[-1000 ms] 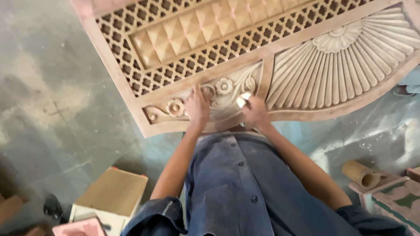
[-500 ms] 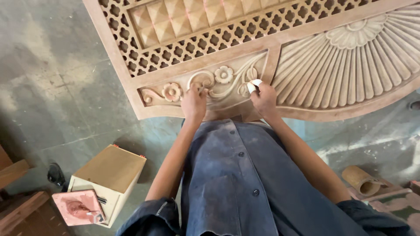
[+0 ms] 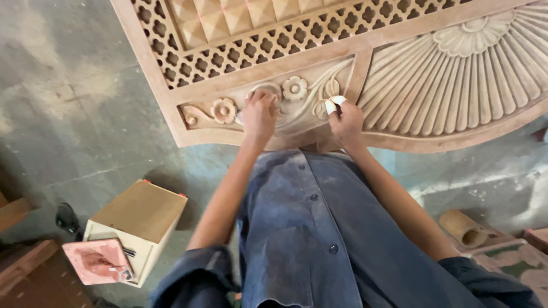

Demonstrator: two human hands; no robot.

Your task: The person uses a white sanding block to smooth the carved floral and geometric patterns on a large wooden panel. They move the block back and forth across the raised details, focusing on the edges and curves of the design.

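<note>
Left hand lies palm down on the carved wooden panel, fingers curled over a round carved flower in the floral strip; whether anything sits under the palm cannot be told. It reads as a bracing hand, steadying the body over the work

Right hand is closed around a small folded white piece, likely sanding paper, pinched between thumb and fingers and pressed onto the carved leaves where the floral strip meets the fan-shaped section. Folding it would give an edge narrow enough to enter the grooves

Between the two hands, one small carved flower shows uncovered; another lies left of the left hand, toward the panel's near left corner

The panel lies flat on the floor, its curved near edge just in front of the person's body, so both arms reach it straight down. Beyond the floral strip runs a band of pierced lattice, then raised pyramid blocks at the far edge; to the right spreads the ribbed fan carving

The person wears a dusty blue buttoned shirt

Further out on the floor: a pale wooden box near the left, with a pink flat object leaning against it, brown wood at the lower left corner. At the right, a short tube lies on its side, beside patterned pieces at the edge of view
</note>
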